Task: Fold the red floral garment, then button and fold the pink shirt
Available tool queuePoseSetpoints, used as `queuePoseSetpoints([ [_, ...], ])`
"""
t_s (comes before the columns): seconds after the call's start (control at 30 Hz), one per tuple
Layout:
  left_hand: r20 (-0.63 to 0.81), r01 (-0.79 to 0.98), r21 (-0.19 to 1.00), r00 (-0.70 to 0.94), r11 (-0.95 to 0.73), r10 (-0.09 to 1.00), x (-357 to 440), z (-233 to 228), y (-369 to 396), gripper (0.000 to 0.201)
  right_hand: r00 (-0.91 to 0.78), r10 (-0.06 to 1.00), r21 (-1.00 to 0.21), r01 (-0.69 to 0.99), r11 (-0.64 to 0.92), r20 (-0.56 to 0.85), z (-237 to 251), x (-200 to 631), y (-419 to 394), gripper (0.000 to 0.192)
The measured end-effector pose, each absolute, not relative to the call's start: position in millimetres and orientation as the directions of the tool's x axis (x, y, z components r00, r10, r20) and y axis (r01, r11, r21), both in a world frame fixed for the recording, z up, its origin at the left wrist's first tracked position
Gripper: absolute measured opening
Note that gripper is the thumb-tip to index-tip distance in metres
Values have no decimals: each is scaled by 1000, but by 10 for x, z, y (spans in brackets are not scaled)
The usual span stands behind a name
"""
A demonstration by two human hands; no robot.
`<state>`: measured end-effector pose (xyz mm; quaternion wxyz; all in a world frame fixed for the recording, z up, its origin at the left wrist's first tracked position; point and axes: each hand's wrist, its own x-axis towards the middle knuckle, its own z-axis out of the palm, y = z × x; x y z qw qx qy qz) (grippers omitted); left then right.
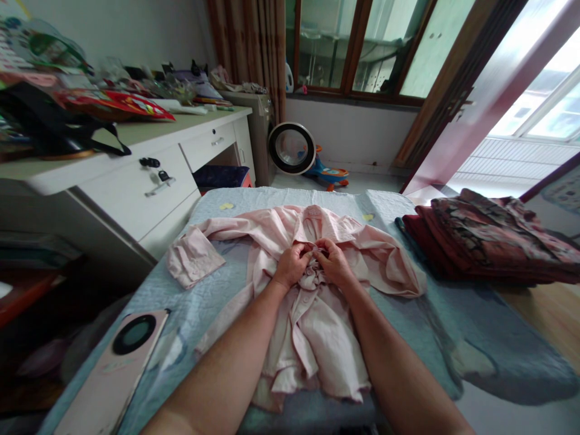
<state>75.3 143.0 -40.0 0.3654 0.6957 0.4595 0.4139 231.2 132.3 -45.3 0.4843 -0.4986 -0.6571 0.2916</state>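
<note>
Quilted cover gives open way at near right, between right forearm and stack of folded clothes; this stack, several layers high, blocks far right. On left, bare strip runs between cuff of pink shirt and flat-lying smartphone. White desk limits far left. From near middle, left forearm and right one hinder passage.
</note>
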Motion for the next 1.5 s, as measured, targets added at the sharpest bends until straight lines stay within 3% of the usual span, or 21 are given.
queuePoseSetpoints([
  [0.33,188,275,930,216,-244,958,756,-394,1447,18,-69,943,-856,402,324,325,-386,2297,1297,19],
  [0.57,95,158,978,256,-139,962,722,-360,1478,22,-81,923,-778,514,363,377,-301,2264,1255,18],
  [0.8,84,42,994,326,-103,942,702,-349,1480,20,-77,936,-830,443,340,342,-346,2296,1275,19],
  [1.5,159,185,958,287,-217,945,710,-385,1454,19,-58,951,-860,412,300,304,-410,2295,1294,17],
])
